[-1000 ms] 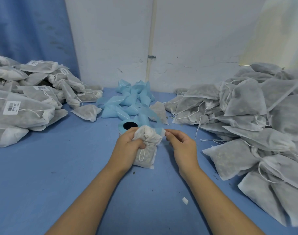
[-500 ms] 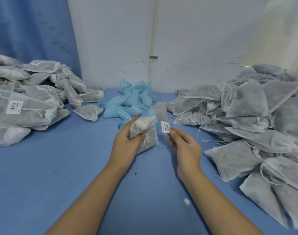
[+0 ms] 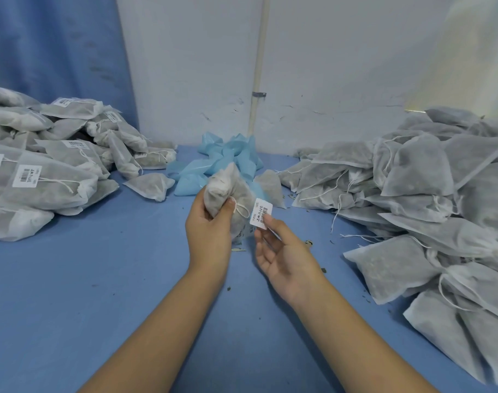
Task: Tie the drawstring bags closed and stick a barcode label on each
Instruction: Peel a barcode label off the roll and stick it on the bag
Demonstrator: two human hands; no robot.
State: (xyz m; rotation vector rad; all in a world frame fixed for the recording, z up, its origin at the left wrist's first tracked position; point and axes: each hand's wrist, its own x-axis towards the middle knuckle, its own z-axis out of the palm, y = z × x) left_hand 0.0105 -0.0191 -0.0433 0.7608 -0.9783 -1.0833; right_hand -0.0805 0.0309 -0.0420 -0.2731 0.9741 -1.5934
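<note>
Two hands at work above the blue table (image 3: 100, 293), mid-air, nothing resting on the surface.

Left hand (image 3: 211, 231): fingers and thumb clenched round the gathered neck of one drawstring bag (image 3: 225, 188), held up and tilted, body hanging toward the right hand. A loop of white string (image 3: 242, 211) dangles just below the thumb. Neck looks cinched; whether the knot is firm I cannot tell.

Right hand (image 3: 284, 256): palm turned up, fingertips grasping the lower corner of a barcode label (image 3: 261, 212), other fingers loosely curled. The label stands just beside the bag's side, close to touching, not yet pressed down.

Surroundings: pile of labelled bags (image 3: 43, 177) to the left, pile of unlabelled bags (image 3: 412, 194) to the right, heap of light blue scraps (image 3: 222, 160) at the back by the wall. Dry crumbs scattered on the table.

Step in hand, as I read it: sticking the label on this bag.

Risks from here:
- Bag has no support behind it. Pressing on soft, filled cloth in the air could leave the label wrinkled or half lifted, and the barcode hard to scan.
- Label is near the string loop. If it lands over the string, it will bridge and peel.
- Held by one corner, the label could curl back and stick to the fingertip or to itself.
- Placed too near the bunched neck, it would sit on creases and hold poorly.
</note>
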